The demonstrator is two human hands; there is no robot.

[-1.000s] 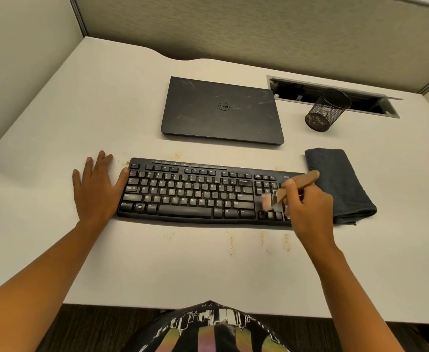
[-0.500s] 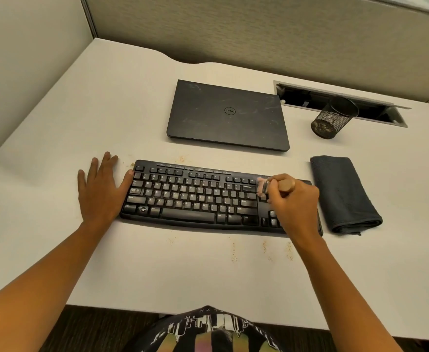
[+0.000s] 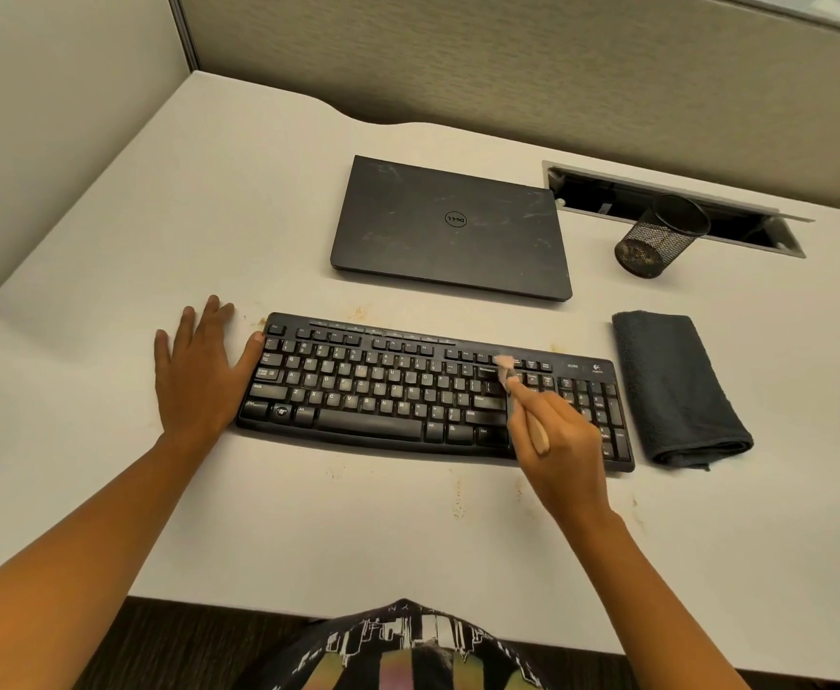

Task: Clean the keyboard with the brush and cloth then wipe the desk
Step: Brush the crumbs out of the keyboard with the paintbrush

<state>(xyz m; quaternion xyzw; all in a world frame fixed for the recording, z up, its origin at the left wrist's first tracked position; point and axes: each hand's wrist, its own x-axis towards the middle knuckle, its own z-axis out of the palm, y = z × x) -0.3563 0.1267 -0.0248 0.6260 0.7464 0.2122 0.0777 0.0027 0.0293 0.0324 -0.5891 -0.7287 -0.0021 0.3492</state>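
A black keyboard (image 3: 383,390) lies across the white desk (image 3: 408,530). My right hand (image 3: 564,450) grips a small wooden-handled brush (image 3: 512,385), whose pale bristles touch the keys near the top row, right of the main key block. My left hand (image 3: 198,376) lies flat on the desk with straight fingers, its thumb against the keyboard's left end. A folded dark grey cloth (image 3: 676,385) rests just right of the keyboard, apart from both hands. Brownish crumbs dot the desk in front of the keyboard and at its back left corner.
A shut black laptop (image 3: 450,226) sits behind the keyboard. A black mesh pen cup (image 3: 661,236) stands at the back right, by an open cable slot (image 3: 776,236) in the desk. Partition walls close off the back and left.
My right hand has swept the brush from the keyboard's lower right keys up and left toward the top row, turning the handle toward me. My left hand has stayed put.
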